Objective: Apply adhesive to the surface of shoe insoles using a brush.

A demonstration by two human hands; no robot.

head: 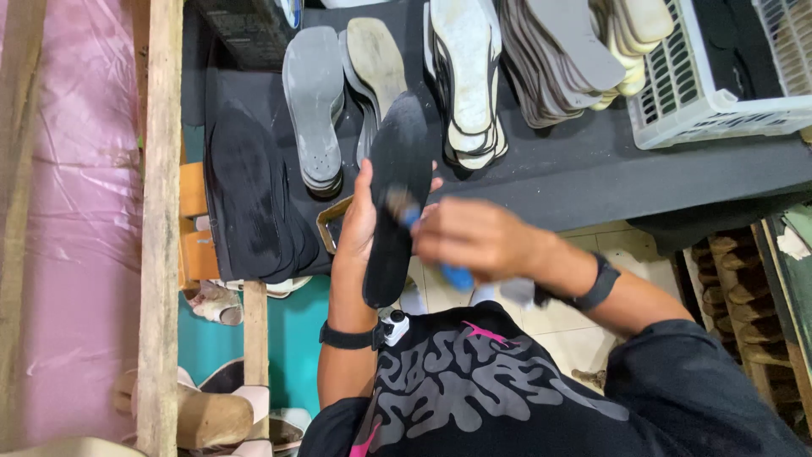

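1 black insole (396,203) upright in left hand (359,222), above tabletop (592,173) edge; right hand (474,237) grips blue-handled brush (423,228) mid-insole. Coating looks underway; grey stacks (315,110) beyond insole appear untreated.

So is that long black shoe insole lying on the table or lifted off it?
Lifted: the left hand holds the black shoe insole up while the right hand presses a blue-handled brush on it.
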